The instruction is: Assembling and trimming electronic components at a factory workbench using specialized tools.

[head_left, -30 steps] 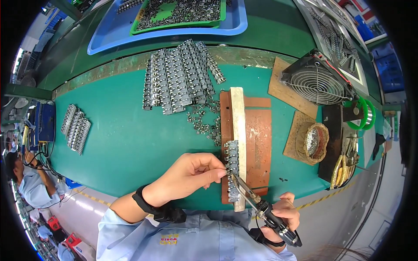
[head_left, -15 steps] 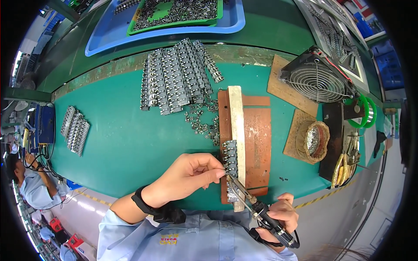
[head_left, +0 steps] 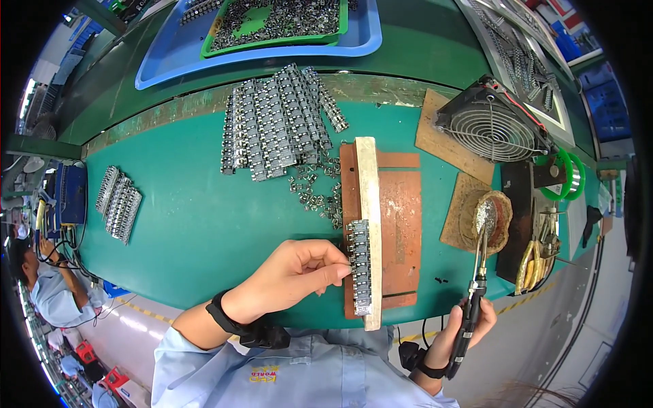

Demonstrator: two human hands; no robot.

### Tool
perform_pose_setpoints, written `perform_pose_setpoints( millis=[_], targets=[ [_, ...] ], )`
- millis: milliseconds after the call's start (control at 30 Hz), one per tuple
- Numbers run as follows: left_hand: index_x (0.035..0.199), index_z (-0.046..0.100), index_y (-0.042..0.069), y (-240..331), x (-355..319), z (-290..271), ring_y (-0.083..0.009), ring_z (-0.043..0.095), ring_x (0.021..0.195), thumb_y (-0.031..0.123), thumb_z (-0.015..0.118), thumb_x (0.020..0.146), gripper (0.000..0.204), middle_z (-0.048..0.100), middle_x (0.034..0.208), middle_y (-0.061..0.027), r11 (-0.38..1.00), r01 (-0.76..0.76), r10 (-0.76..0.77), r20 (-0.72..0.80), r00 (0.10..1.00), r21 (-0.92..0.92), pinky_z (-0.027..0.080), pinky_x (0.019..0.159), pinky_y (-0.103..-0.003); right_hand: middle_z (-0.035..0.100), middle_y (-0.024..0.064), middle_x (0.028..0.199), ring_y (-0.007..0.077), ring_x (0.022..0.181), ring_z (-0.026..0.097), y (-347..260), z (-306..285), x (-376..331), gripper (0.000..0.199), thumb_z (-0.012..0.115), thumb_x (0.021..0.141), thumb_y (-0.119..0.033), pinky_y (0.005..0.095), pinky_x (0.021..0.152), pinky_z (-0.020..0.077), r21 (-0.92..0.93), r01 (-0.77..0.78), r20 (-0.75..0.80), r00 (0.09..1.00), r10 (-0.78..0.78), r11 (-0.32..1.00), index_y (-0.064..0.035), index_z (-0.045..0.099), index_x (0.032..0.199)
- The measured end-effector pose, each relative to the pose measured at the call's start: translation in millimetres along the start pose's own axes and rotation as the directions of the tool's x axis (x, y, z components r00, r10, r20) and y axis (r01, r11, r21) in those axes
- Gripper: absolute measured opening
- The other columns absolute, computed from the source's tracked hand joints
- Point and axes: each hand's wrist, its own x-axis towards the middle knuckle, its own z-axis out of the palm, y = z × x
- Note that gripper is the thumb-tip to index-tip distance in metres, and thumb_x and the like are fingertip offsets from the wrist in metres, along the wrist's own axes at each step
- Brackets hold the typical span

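strip of metal parts [head_left: 359,266] lying along the pale wooden bar [head_left: 368,204], near the bench's front edge — open green mat [head_left: 197,224] to its left. left hand [head_left: 296,272] fingertips pinched on the strip; right hand [head_left: 469,325] fisted round soldering iron [head_left: 476,272], tip in brass-wool holder [head_left: 487,216].

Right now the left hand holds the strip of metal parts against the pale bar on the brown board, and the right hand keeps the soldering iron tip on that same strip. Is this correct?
Not quite. The left hand does hold the strip of metal parts against the pale bar, but the soldering iron in the right hand points its tip into the round holder to the right, apart from the strip. The head view shows this.
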Motion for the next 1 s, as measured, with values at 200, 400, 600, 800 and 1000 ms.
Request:
perform_pose_setpoints(
  millis=[200,400,600,800,1000],
  targets=[
    [0.083,0.058,0.002,2.5,-1.2,0.4,-0.0043,0.049,0.062,0.012,0.056,0.083,0.010,0.057,0.073,0.0000,1.000,0.003,-0.003,-0.012,1.000,0.008,0.040,0.055,-0.018,0.040,0.0060,0.088,0.0129,0.074,0.042,-14.2,8.5,-1.9,0.045,0.066,0.070,-0.024,0.0221,0.063,0.0387,0.279,-0.006,0.113,0.993,-0.027,0.960,-0.0066,0.036,0.099],
    [0.083,0.058,0.002,1.7,-0.8,2.0,-0.0047,0.049,0.061,0.013,0.056,0.083,0.010,0.057,0.072,0.0001,1.000,-0.012,0.013,-0.014,1.000,0.012,0.040,0.055,-0.018,0.039,0.0062,0.087,0.0131,0.072,0.043,-2.3,31.5,-5.7,0.047,0.067,0.068,-0.021,0.0203,0.056,0.0385,0.402,-0.079,0.308,0.950,-0.053,0.912,-0.0080,0.033,0.098],
    [0.088,0.057,0.001,4.5,-2.2,-2.8,-0.0031,0.047,0.059,0.011,0.057,0.082,0.011,0.057,0.073,0.0011,0.994,-0.073,0.079,-0.064,0.995,0.081,0.039,0.051,-0.019,0.039,0.0059,0.084,0.0126,0.068,0.042,-3.4,33.6,-3.6,0.046,0.066,0.069,-0.020,0.0208,0.053,0.0374,0.454,-0.066,0.262,0.963,-0.062,0.889,-0.0082,0.033,0.099],
    [0.085,0.056,0.002,6.3,7.5,-14.1,-0.0079,0.048,0.052,0.006,0.061,0.075,0.012,0.055,0.071,-0.0030,0.735,-0.219,0.529,-0.340,0.777,0.642,0.039,0.046,-0.022,0.038,0.0059,0.084,0.0124,0.063,0.042,0.9,32.3,-3.8,0.043,0.064,0.070,-0.018,0.0217,0.050,0.0356,0.472,-0.030,0.256,0.961,-0.104,0.881,-0.0080,0.034,0.099],
    [0.082,0.055,0.003,6.9,15.8,-5.7,-0.0151,0.049,0.049,0.000,0.060,0.069,0.014,0.051,0.071,-0.0071,0.411,-0.135,0.693,-0.213,0.689,0.901,0.039,0.045,-0.027,0.039,0.0061,0.083,0.0125,0.058,0.042,0.6,30.7,-1.6,0.042,0.063,0.071,-0.018,0.0222,0.049,0.0342,0.539,-0.042,0.254,0.960,-0.115,0.842,-0.0075,0.034,0.099]
  ],
)
